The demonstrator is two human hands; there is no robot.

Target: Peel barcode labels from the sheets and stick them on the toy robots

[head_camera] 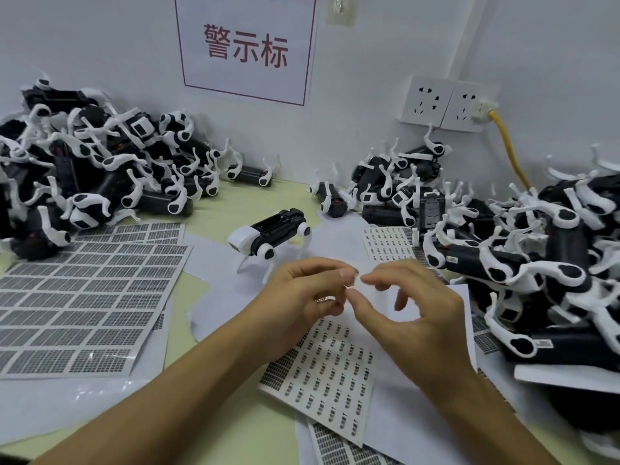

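Both hands meet at centre above a white paper sheet of small printed barcode labels. Left hand and right hand, fingers narrowed, pinch a tiny label between fingertips. One black-and-white plastic toy robot dog stands at 12 o'clock of them, apart.

The toy robots look like smooth plastic, black bodies glossy, white legs matt. The label sheets are paper, their backing edge shiny where light catches. The tabletop is matt, pale yellow-green. The wall sockets are glossy white plastic.
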